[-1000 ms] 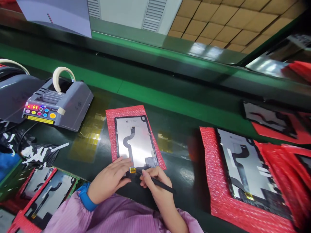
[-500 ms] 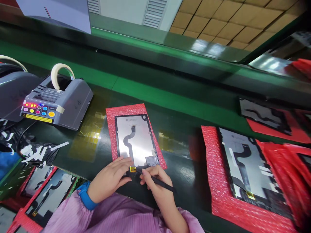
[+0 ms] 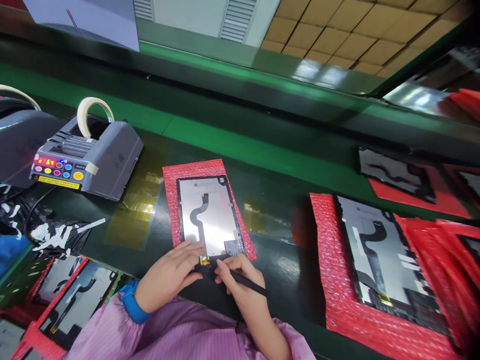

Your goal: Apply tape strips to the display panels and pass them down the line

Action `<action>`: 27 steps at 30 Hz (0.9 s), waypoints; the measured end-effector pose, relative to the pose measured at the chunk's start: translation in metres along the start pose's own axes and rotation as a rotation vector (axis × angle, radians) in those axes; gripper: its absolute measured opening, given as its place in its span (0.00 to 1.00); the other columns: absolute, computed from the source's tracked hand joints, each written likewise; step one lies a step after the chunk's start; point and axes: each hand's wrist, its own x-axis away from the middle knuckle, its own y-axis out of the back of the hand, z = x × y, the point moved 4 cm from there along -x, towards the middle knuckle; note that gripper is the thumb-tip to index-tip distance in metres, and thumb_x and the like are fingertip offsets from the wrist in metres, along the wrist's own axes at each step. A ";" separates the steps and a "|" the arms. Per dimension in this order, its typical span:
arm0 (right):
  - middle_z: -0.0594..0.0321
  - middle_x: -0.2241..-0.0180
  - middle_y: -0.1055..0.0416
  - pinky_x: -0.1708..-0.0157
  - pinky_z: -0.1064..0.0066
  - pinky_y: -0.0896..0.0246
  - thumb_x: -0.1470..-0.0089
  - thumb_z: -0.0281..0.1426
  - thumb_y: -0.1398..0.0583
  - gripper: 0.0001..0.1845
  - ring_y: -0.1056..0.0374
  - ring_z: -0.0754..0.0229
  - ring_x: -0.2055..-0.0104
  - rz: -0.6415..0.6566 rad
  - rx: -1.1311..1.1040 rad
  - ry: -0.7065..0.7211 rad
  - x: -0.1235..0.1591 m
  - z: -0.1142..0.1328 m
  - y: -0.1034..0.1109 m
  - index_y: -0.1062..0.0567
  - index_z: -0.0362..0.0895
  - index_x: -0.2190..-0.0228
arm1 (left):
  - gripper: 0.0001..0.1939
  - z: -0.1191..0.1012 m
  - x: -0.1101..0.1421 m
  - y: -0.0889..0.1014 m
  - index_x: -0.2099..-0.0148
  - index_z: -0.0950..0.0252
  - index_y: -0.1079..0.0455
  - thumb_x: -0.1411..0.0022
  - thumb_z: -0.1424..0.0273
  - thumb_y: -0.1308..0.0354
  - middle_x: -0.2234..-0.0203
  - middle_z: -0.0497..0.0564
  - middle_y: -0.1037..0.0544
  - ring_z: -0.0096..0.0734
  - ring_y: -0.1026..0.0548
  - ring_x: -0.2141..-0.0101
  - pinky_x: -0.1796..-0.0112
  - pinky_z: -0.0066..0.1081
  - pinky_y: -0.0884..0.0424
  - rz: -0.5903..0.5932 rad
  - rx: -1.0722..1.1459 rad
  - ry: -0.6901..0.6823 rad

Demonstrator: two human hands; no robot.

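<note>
While the left hand [image 3: 170,270] lies with its fingers over the lower left part of a screen panel [image 3: 221,220], the right hand [image 3: 240,280] holds a slim black tool [image 3: 249,284] much like a pen. The right hand's grip is closed around the tool; whether the left hand's grip pinches the panel's edge or only rests on it, one cannot tell. The panel lies back side up on a red bubble-wrap sheet [image 3: 170,190], which is spread on the dark tabletop [image 3: 277,270] in front of the person. A dark ribbon cable [image 3: 200,235] curves down the panel to a yellow tab [image 3: 204,260] at its lower edge, between the two hands. The tool's tip is near this tab, but too small to make out clearly. A blue band [image 3: 133,302] circles the left wrist. To the left stands a grey tape dispenser [image 3: 120,160] with red digits lit and a roll of pale tape [image 3: 83,117] upright on top. Well to the right, another panel [image 3: 397,270] lies on red wrap [image 3: 330,300], its own cable showing
</note>
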 end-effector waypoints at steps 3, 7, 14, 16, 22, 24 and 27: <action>0.68 0.82 0.26 0.86 0.75 0.39 0.42 0.35 0.38 0.16 0.37 0.67 0.88 0.007 0.002 -0.012 0.001 -0.002 -0.001 0.35 0.48 0.78 | 0.11 -0.003 -0.002 0.002 0.47 0.66 0.31 0.29 0.70 0.47 0.47 0.58 0.23 0.40 0.28 0.42 0.40 0.46 0.32 0.022 -0.091 -0.068; 0.69 0.83 0.29 0.87 0.76 0.40 0.42 0.38 0.37 0.17 0.38 0.67 0.87 -0.010 0.005 -0.072 0.004 -0.006 0.000 0.35 0.48 0.78 | 0.11 -0.005 -0.003 0.002 0.49 0.66 0.28 0.30 0.71 0.47 0.47 0.58 0.22 0.41 0.28 0.42 0.41 0.46 0.31 0.006 -0.168 -0.120; 0.67 0.78 0.27 0.83 0.75 0.40 0.43 0.41 0.36 0.13 0.35 0.66 0.82 -0.135 -0.015 -0.105 0.008 -0.011 0.016 0.31 0.47 0.72 | 0.16 -0.010 -0.005 -0.002 0.44 0.65 0.30 0.32 0.76 0.46 0.50 0.59 0.22 0.45 0.28 0.43 0.42 0.49 0.31 0.011 -0.176 -0.100; 0.65 0.77 0.27 0.83 0.75 0.40 0.44 0.42 0.36 0.14 0.34 0.64 0.81 -0.134 -0.002 -0.100 0.007 -0.011 0.019 0.30 0.47 0.72 | 0.18 -0.010 -0.003 0.000 0.42 0.64 0.31 0.33 0.76 0.45 0.49 0.59 0.22 0.46 0.28 0.43 0.42 0.50 0.32 0.013 -0.052 -0.058; 0.65 0.80 0.28 0.82 0.73 0.39 0.45 0.46 0.37 0.16 0.34 0.62 0.81 -0.079 0.086 -0.124 0.008 -0.016 0.020 0.28 0.47 0.74 | 0.19 0.051 0.029 0.059 0.47 0.61 0.28 0.35 0.57 0.41 0.58 0.56 0.20 0.38 0.21 0.58 0.55 0.38 0.23 -0.666 0.930 0.323; 0.64 0.80 0.28 0.79 0.72 0.36 0.45 0.46 0.37 0.16 0.32 0.60 0.79 -0.045 0.097 -0.135 0.008 -0.019 0.019 0.28 0.47 0.74 | 0.22 0.081 0.051 0.086 0.57 0.62 0.26 0.43 0.49 0.36 0.68 0.51 0.21 0.33 0.21 0.66 0.63 0.33 0.23 -1.034 1.097 0.451; 0.64 0.80 0.28 0.75 0.71 0.33 0.45 0.46 0.37 0.16 0.28 0.58 0.76 -0.029 0.127 -0.129 0.008 -0.022 0.020 0.28 0.47 0.74 | 0.26 0.110 0.074 0.113 0.66 0.63 0.29 0.53 0.45 0.32 0.74 0.47 0.26 0.29 0.25 0.70 0.69 0.27 0.26 -1.317 1.031 0.593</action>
